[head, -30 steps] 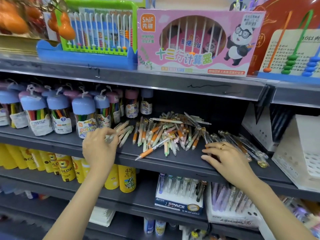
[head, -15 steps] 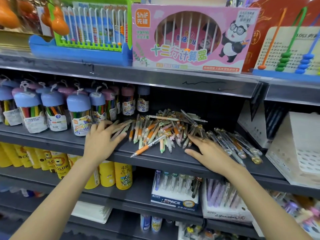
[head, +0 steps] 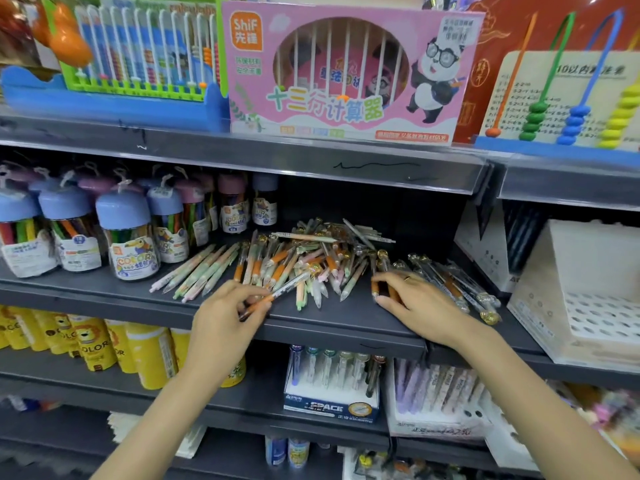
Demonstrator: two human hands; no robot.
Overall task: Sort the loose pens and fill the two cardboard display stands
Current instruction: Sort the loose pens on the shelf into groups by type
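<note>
Pens (head: 311,261), loose and tangled, lie heaped on the middle of the grey shelf (head: 104,296), and I am still at the sorting, with nothing yet in a stand. My left hand (head: 221,323) has its fingertips (head: 258,303) curled round one clear pen with an orange grip (head: 277,294) at the front edge of the heap, its tip pointing back toward me. My right hand (head: 420,306) pinches a short orange-banded pen (head: 377,289) between thumb and forefinger at the heap's right side, just beside the row of gold-capped pens (head: 453,285). A fan of pastel pens (head: 197,271) lies apart to the left, near the marker jars (head: 128,237). The white perforated stand (head: 588,306) sits empty, well off to the right; I cannot make out the second one. Next, I judge, each hand must draw its pen free without dragging neighbours along and lay it with its own kind.
</note>
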